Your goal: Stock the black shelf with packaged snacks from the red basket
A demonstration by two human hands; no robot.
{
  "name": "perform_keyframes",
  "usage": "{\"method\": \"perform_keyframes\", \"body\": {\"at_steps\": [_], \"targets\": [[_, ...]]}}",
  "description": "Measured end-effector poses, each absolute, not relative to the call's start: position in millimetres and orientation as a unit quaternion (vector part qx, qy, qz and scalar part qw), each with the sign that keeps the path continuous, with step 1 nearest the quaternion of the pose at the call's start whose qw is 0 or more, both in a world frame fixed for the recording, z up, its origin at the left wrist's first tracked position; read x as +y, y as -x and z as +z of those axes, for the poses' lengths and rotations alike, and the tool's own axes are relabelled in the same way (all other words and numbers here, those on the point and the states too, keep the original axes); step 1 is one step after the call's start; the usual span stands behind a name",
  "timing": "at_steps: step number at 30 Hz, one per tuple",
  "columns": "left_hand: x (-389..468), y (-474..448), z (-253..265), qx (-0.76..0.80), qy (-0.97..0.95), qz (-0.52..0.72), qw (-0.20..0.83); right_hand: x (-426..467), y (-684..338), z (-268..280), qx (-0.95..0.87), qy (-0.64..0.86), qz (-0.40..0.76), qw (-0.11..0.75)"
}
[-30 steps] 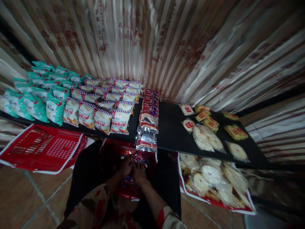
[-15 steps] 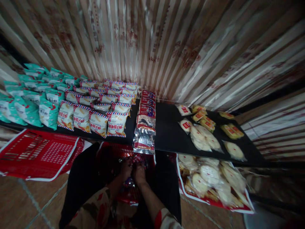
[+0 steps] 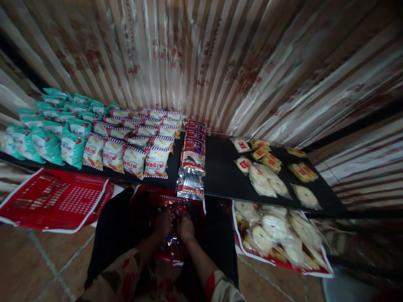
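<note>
My left hand (image 3: pixel 163 222) and my right hand (image 3: pixel 185 226) are close together inside a dark red basket (image 3: pixel 154 192) between my knees. Their fingers are curled and closed about a shiny red foil packet (image 3: pixel 179 209), though shadow blurs the grip. More shiny packets (image 3: pixel 172 240) lie in the basket beneath my hands. Just beyond, on the black shelf (image 3: pixel 217 172), runs an overlapping column of red and silver foil packets (image 3: pixel 192 159), the nearest poking over the front edge.
White snack bags (image 3: pixel 134 161) and teal bags (image 3: pixel 47 144) stand in rows on the left. Flat round packs (image 3: pixel 267 180) and yellow packs (image 3: pixel 271 161) lie right. A red basket (image 3: pixel 69 201) sits low left; another basket (image 3: pixel 237 235) holds round packs. A striped curtain (image 3: pixel 195 63) hangs behind.
The view has turned slightly left, so the shelf goods sit a little further right on that side. Both hands stay in the basket, fingers shifting slightly on the packet.
</note>
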State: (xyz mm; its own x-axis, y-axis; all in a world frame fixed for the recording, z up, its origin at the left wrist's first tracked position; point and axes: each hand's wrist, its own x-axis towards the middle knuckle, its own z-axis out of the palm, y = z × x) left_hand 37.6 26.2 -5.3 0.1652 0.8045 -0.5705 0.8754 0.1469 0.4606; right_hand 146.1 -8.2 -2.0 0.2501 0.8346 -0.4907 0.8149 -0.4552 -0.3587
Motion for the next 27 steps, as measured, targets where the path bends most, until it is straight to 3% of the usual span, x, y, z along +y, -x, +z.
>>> {"method": "perform_keyframes", "body": {"at_steps": [4, 10, 16, 23, 27], "targets": [[22, -27, 11, 0.649, -0.666, -0.025, 0.366, -10, -144, 8, -0.511, 0.801, 0.307, 0.054], [15, -7, 48, 0.607, -0.713, 0.034, 0.35, -19, -152, 27, -0.534, 0.776, 0.28, 0.187], [13, 10, 93, 0.597, -0.689, 0.195, 0.361, -31, -159, 61, -0.577, 0.698, 0.335, 0.261], [19, 7, 148, 0.59, -0.411, 0.325, 0.614, -45, -160, 111, -0.585, 0.55, 0.483, 0.35], [20, 6, 182, 0.559, -0.314, 0.341, 0.688, -49, -156, 129, -0.528, 0.521, 0.539, 0.399]]}}
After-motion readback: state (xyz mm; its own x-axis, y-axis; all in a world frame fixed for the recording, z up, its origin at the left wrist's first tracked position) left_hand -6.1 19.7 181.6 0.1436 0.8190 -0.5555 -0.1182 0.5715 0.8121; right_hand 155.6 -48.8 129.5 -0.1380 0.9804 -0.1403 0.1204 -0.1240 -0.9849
